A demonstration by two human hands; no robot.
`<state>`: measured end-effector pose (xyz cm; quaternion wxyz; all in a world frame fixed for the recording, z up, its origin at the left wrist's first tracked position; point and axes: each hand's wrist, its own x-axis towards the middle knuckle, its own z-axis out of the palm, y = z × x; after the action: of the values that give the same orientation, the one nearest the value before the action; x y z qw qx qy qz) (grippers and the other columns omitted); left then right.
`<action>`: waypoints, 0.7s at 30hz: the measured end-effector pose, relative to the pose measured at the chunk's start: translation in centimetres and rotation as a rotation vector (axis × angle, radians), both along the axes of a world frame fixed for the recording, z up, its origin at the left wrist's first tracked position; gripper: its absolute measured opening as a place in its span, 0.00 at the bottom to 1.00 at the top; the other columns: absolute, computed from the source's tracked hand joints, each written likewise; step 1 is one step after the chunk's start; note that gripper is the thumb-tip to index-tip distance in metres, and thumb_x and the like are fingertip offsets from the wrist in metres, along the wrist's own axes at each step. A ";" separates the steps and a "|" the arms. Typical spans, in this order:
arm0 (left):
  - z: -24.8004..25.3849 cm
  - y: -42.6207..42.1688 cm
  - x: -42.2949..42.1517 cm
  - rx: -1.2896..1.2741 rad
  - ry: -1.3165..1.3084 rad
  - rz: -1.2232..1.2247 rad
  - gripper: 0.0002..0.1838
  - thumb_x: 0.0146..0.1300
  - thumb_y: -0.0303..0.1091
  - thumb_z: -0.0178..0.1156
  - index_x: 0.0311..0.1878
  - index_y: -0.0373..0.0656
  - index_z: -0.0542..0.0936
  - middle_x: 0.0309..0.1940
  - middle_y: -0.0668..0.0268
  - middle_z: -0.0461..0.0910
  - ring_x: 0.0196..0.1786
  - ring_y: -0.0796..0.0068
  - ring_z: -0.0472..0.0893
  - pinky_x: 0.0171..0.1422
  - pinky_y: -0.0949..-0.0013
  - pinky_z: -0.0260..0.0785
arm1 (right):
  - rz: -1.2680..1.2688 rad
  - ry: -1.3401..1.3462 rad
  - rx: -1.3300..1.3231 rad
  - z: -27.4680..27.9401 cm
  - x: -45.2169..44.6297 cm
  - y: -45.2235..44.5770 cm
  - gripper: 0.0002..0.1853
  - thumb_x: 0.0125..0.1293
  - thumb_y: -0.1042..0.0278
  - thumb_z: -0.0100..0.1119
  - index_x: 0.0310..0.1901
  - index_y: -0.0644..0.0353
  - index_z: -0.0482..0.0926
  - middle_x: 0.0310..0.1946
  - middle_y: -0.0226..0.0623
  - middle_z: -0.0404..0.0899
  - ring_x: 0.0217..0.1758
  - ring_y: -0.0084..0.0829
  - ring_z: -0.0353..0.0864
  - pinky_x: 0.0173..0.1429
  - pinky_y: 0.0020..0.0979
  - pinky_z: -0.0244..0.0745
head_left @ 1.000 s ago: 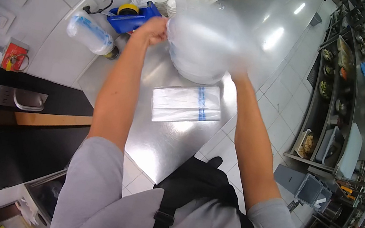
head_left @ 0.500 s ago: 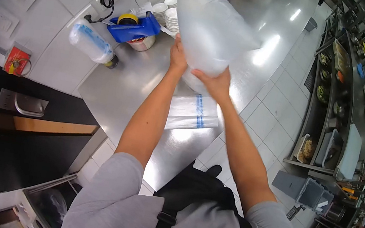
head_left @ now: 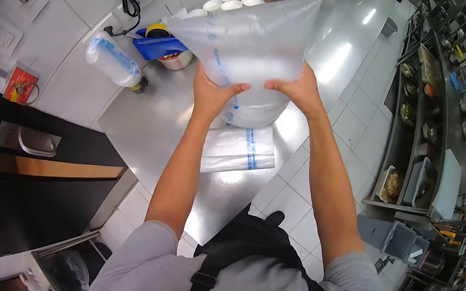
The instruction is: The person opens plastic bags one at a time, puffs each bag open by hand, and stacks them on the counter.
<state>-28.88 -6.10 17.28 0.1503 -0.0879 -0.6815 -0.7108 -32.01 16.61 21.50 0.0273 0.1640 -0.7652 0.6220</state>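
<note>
A large translucent plastic bag [head_left: 256, 44], puffed out and marked with blue print down its left side, is between my hands above the steel counter. My left hand [head_left: 211, 91] grips its left side, thumb across the front. On the opposite side my right hand [head_left: 299, 90] holds it with the thumb pointing inward. The other fingers of both hands are mostly hidden at the sides of the bag. Just below it, a flat folded stack of plastic bags [head_left: 238, 149] with a blue printed stripe lies on the counter.
A steel counter [head_left: 158, 114] runs away from me. At its left stand a blue tape dispenser [head_left: 160, 46], a tub [head_left: 177, 60] and white cups [head_left: 229, 0]. A bag-wrapped roll [head_left: 113, 57] hangs near the wall. Shelves with food containers [head_left: 391, 184] line the right, across a tiled floor.
The bag has turned and come lower, its blue print now facing me and its upper corners spread left and right. My hands have moved farther apart.
</note>
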 end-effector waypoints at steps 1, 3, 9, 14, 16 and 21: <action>-0.5 -0.2 -0.4 -0.032 -0.079 -0.035 0.30 0.49 0.35 0.83 0.53 0.35 0.80 0.47 0.60 0.86 0.50 0.71 0.84 0.57 0.66 0.76 | -0.031 -0.055 -0.052 -0.5 -0.2 -0.5 0.40 0.44 0.64 0.86 0.60 0.62 0.76 0.55 0.40 0.82 0.60 0.32 0.79 0.66 0.34 0.73; -1.3 -0.3 -0.2 -0.051 -0.105 -0.049 0.25 0.51 0.35 0.82 0.49 0.36 0.82 0.42 0.63 0.87 0.47 0.71 0.85 0.55 0.67 0.77 | -0.068 -0.136 -0.195 -2.7 0.5 -1.3 0.37 0.46 0.65 0.86 0.58 0.62 0.77 0.51 0.37 0.84 0.56 0.30 0.81 0.63 0.31 0.75; -0.7 -1.1 -0.2 0.068 -0.137 -0.123 0.33 0.51 0.39 0.82 0.57 0.36 0.78 0.49 0.62 0.85 0.52 0.70 0.83 0.59 0.67 0.75 | -0.014 -0.128 -0.321 -7.3 2.1 -1.5 0.42 0.46 0.60 0.87 0.62 0.61 0.75 0.53 0.38 0.84 0.57 0.32 0.81 0.64 0.33 0.75; -1.3 -0.5 -0.4 0.088 0.014 -0.001 0.43 0.51 0.47 0.82 0.65 0.35 0.73 0.56 0.60 0.81 0.59 0.66 0.80 0.65 0.64 0.71 | -0.183 0.041 -0.174 -9.6 3.8 -2.9 0.55 0.36 0.51 0.89 0.67 0.60 0.69 0.61 0.47 0.78 0.65 0.44 0.78 0.69 0.41 0.72; -2.7 -1.4 0.0 -0.122 -0.045 0.013 0.46 0.50 0.48 0.82 0.66 0.35 0.71 0.58 0.59 0.80 0.60 0.64 0.79 0.67 0.64 0.71 | -0.280 0.035 -0.118 -10.8 5.4 -3.7 0.58 0.34 0.51 0.89 0.69 0.61 0.67 0.64 0.49 0.76 0.67 0.47 0.76 0.70 0.43 0.70; -1.9 -1.6 2.4 -0.324 -0.239 -0.035 0.46 0.51 0.52 0.81 0.66 0.33 0.72 0.59 0.57 0.80 0.60 0.61 0.80 0.65 0.64 0.72 | -0.200 0.102 0.036 -11.8 5.1 -2.6 0.62 0.34 0.49 0.89 0.72 0.60 0.64 0.65 0.52 0.75 0.71 0.50 0.72 0.72 0.44 0.69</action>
<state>-26.43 -7.74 15.42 0.0395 -0.0378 -0.7983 -0.5998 -26.92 14.04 9.67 0.1254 0.1187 -0.7863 0.5933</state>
